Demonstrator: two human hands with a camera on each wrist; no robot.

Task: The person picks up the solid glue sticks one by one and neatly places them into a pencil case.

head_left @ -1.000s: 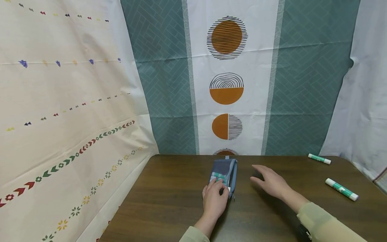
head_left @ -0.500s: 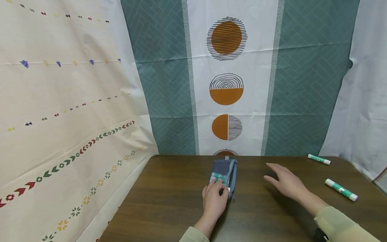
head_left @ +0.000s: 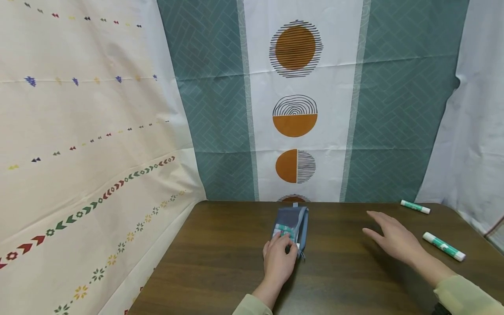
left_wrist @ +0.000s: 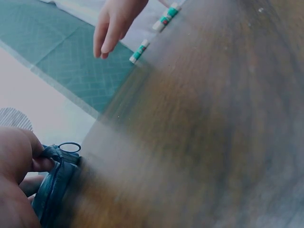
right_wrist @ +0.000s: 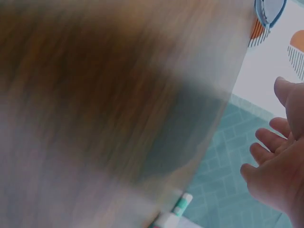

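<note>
Near the middle of the table lies a blue-grey zip pouch (head_left: 289, 215), its right side gaping along the zipper. Green-and-white glue sticks (head_left: 284, 228) show through its front. My left hand (head_left: 278, 260) holds the near end of the pouch; in the left wrist view thumb and fingers pinch the pouch's edge (left_wrist: 54, 190) beside the zipper. My right hand (head_left: 395, 238) hovers over the right half of the table, fingers extended, thumb apart and nothing in it. It is nearest to two loose glue sticks, one near the back edge (head_left: 415, 207) and one closer (head_left: 444, 246).
The brown wooden table (head_left: 220, 271) ends at a hanging teal and white cloth (head_left: 299, 144). A cream patterned cloth (head_left: 98, 197) hangs along the left, and a white cloth (head_left: 472, 144) along the right.
My right hand has moved right, away from the pouch and toward the loose glue sticks. The left hand and the pouch have stayed in place.
</note>
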